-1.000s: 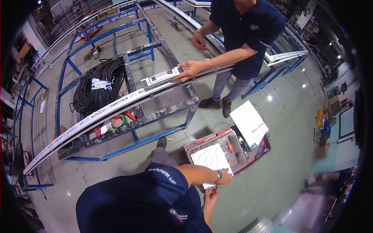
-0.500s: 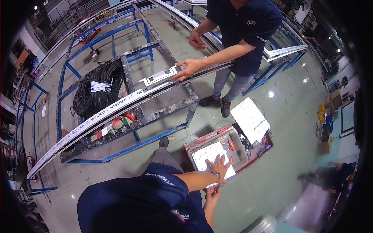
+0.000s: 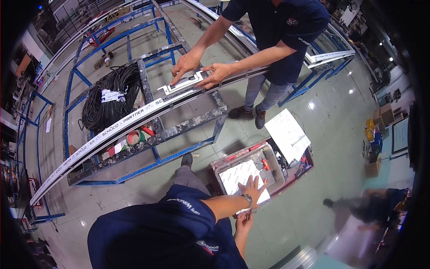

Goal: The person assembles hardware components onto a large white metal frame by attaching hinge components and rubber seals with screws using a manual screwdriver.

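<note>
My left hand (image 3: 252, 192), with a watch at the wrist, lies with fingers spread on a white printed sheet (image 3: 237, 175). The sheet rests over a grey plastic bin (image 3: 280, 175). Just below it, at the sheet's near edge, my right hand (image 3: 243, 223) has its fingers curled in; what they hold, if anything, is hidden. Red-handled tools (image 3: 265, 164) lie in the bin. A second white sheet (image 3: 289, 136) with handwriting lies at the bin's far right side.
A co-worker (image 3: 277, 49) stands across, both hands at a white slotted piece (image 3: 182, 85) on a long white profile (image 3: 121, 123). The profile crosses a blue-legged metal frame table (image 3: 190, 123). A black cable coil (image 3: 109, 101) lies there. Another person (image 3: 371, 206) is at lower right.
The co-worker's far hand has come down and left, its finger now touching the white slotted piece. My left hand has shifted slightly on the sheet. The person at lower right has moved.
</note>
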Demonstrator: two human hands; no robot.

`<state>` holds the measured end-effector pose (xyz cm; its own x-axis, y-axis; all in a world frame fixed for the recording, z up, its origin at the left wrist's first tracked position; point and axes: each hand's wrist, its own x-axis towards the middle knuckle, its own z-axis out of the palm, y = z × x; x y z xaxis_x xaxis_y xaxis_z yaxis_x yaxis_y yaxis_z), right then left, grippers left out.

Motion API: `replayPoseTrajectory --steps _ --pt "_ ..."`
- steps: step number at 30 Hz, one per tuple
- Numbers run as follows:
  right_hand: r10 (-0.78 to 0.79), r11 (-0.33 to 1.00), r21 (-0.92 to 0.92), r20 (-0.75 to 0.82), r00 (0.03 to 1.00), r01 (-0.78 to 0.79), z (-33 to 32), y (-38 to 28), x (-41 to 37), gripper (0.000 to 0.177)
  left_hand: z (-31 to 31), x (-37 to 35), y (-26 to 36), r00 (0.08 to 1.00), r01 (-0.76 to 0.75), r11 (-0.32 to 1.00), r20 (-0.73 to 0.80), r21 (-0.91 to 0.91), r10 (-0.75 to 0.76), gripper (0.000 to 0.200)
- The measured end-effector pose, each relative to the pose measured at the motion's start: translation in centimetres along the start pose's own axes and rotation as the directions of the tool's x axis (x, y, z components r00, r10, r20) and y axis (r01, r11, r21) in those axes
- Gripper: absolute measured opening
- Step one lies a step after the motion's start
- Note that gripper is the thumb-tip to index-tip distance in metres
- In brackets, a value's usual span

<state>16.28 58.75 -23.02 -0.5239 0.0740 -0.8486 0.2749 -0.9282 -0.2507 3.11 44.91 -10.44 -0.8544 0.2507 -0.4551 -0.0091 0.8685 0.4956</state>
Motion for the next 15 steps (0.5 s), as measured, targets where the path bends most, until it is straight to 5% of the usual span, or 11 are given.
replayPoseTrajectory --steps 15 --pt "0.025 0.998 -0.051 0.074 0.997 -0.021 0.5 -0.2 -0.8 0.02 1.6 0.9 -0.5 0.997 -0.038 0.985 -0.057 0.17 0.049 0.11"
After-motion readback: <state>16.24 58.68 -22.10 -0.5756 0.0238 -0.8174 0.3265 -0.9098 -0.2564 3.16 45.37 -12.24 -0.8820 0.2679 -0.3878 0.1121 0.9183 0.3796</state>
